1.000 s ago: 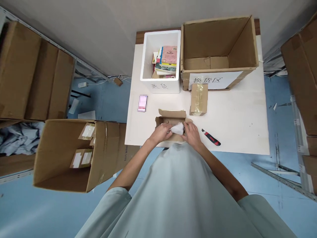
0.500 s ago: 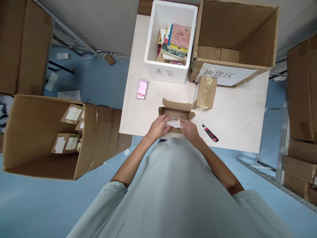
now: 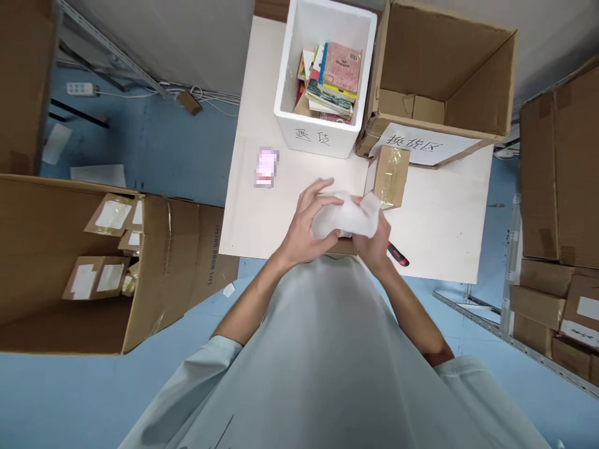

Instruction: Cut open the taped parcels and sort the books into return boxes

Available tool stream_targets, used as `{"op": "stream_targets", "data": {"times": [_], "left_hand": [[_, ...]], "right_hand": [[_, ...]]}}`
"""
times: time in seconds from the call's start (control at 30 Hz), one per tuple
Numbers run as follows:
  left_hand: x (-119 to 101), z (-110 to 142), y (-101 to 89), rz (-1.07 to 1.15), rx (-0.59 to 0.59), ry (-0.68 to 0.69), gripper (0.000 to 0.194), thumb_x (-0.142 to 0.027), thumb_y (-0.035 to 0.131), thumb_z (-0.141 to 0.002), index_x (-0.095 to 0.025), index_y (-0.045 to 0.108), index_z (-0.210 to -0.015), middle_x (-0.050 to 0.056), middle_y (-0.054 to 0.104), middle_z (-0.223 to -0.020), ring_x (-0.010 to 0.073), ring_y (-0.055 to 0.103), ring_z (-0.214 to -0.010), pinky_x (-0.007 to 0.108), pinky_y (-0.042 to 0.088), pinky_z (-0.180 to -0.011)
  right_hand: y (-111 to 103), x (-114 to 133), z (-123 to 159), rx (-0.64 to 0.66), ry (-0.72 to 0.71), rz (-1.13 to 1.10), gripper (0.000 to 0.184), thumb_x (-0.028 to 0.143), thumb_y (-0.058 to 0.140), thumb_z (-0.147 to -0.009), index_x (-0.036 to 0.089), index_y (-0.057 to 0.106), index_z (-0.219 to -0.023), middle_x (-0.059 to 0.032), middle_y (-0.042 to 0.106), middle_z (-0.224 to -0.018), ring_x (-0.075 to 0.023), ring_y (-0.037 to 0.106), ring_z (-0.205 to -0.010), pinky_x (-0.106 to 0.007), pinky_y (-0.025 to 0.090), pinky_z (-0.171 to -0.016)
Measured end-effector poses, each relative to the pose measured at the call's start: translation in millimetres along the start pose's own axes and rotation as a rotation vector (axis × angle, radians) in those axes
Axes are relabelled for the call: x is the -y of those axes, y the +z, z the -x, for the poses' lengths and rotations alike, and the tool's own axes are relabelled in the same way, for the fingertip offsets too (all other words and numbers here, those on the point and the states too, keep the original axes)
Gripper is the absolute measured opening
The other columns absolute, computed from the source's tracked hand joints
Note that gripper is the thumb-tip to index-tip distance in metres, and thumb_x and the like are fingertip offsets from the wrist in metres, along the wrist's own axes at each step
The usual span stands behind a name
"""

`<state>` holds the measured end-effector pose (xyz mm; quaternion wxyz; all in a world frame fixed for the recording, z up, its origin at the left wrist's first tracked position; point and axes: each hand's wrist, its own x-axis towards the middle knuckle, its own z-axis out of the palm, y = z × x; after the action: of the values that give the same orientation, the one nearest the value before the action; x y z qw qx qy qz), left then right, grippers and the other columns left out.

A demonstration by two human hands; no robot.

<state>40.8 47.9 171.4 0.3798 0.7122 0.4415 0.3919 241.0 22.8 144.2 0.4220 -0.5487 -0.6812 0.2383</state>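
A piece of white foam wrap (image 3: 345, 212), thin and crumpled, is held up between my two hands above the table's near edge. My left hand (image 3: 306, 227) has its fingers and thumb curved around the wrap's left end. At the other end my right hand (image 3: 374, 243) grips it, partly hidden behind a raised flap. Whether anything lies inside the wrap is not visible. Below the hands, the small cardboard box (image 3: 343, 247) is mostly covered. A taped carton (image 3: 392, 178) stands just beyond my right hand, and a red and black utility knife (image 3: 397, 254) lies to its right.
On the white table (image 3: 253, 218) stand a white foam bin (image 3: 322, 140) of books and a large open carton (image 3: 444, 146) with a paper sign. A pixelated pink item (image 3: 266, 167) lies left. A big carton (image 3: 154, 268) with small boxes stands off the left side.
Both hands have risen from the small open box, lifting the white wrap out of it. The wrap now looks larger and looser. The view has shifted slightly.
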Motion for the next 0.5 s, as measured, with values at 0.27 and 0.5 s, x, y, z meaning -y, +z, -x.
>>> {"op": "stream_targets", "data": {"times": [0.27, 0.5], "left_hand": [[57, -89, -10.5, -0.166, -0.186, 0.160, 0.023, -0.039, 0.062, -0.113, -0.026, 0.070, -0.129, 0.011, 0.068, -0.148, 0.0326, 0.065, -0.146, 0.051, 0.054, -0.122], [111, -134, -0.5, -0.470, 0.147, 0.005, 0.051, -0.036, 0.073, -0.104, -0.022, 0.064, -0.152, 0.020, 0.050, -0.174, 0.0413, 0.043, -0.167, 0.063, 0.038, -0.136]], "right_hand": [[5, -20, -105, -0.086, -0.119, -0.049, 0.047, 0.062, 0.066, -0.109, 0.033, 0.068, -0.146, -0.0112, 0.061, -0.151, -0.0381, 0.061, -0.150, -0.065, 0.054, -0.125], [25, -97, -120, 0.189, 0.135, 0.344, 0.087, 0.065, 0.069, -0.105, 0.018, 0.043, -0.174, -0.0242, 0.051, -0.168, -0.0449, 0.046, -0.162, -0.069, 0.044, -0.131]]}}
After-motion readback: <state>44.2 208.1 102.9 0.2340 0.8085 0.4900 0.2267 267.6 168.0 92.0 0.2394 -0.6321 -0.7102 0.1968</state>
